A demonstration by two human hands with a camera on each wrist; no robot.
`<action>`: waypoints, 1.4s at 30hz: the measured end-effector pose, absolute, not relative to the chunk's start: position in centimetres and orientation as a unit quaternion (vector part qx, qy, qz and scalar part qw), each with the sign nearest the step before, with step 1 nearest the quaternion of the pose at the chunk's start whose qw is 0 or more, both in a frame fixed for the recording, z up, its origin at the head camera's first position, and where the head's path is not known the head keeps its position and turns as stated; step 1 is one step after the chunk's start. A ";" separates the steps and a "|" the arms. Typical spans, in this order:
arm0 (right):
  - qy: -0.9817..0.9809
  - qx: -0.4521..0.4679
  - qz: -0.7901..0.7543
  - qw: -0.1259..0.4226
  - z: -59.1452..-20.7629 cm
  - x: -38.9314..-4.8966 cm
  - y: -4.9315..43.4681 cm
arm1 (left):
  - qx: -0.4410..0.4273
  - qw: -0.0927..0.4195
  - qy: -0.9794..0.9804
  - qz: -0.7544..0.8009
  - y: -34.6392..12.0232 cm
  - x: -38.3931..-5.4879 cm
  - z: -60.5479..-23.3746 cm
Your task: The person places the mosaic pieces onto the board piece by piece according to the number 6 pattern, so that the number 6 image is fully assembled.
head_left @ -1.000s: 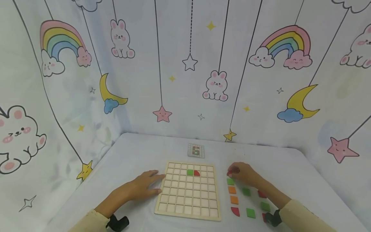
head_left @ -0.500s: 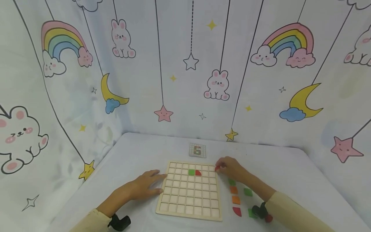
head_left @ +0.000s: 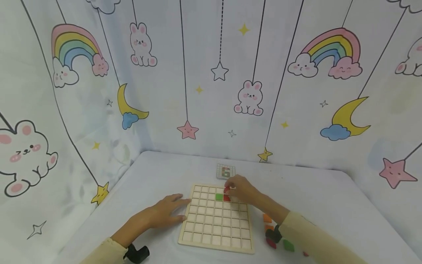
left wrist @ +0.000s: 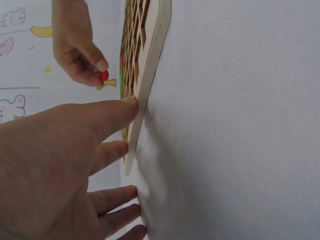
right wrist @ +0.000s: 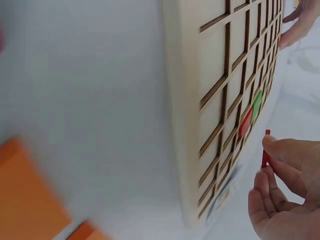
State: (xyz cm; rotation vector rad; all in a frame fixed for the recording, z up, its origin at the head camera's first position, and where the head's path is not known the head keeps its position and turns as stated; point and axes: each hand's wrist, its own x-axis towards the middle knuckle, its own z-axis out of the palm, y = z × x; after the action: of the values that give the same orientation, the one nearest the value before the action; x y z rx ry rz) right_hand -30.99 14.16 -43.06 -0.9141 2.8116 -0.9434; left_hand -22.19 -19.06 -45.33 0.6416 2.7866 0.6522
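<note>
A wooden grid board [head_left: 215,220] lies on the white table, with a green square tile [head_left: 219,197] and a red quarter-round tile [head_left: 226,198] side by side in its second row from the back. My right hand [head_left: 243,189] is over the board's back edge and pinches another red tile [right wrist: 266,149] between thumb and fingers, held on edge just above the grid. Fingers spread and straight, my left hand [head_left: 166,212] rests at the board's left side; its thumb and forefinger touch the frame in the left wrist view, where the hand [left wrist: 75,155] looms large.
Behind the board lies a small card [head_left: 225,171] printed with a coloured figure on a grid. Right of the board are orange tiles [head_left: 267,218], a green tile [head_left: 288,245] and a red tile [head_left: 271,243], partly covered by the right forearm and its wrist camera.
From the tile column at the right, my right hand has carried a red tile leftward to the back of the board. My left hand stays at the board's left edge.
</note>
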 end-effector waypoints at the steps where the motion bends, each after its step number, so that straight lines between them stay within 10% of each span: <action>1: 0.903 -0.304 -0.303 0.015 -43.1 -31.0 13.7 | 0.217 0.105 0.945 0.220 -19.1 -22.2 -45.4; 42: 0.894 -0.356 -0.269 0.028 -44.1 -29.8 9.1 | 0.235 0.089 0.942 0.222 -19.4 -22.4 -45.8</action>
State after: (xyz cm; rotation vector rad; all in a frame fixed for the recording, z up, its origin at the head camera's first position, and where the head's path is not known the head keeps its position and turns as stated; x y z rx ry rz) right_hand -29.84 9.06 -44.09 -1.0993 2.7616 -0.8309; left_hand -22.36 -19.35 -45.82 0.7006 2.8024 0.6608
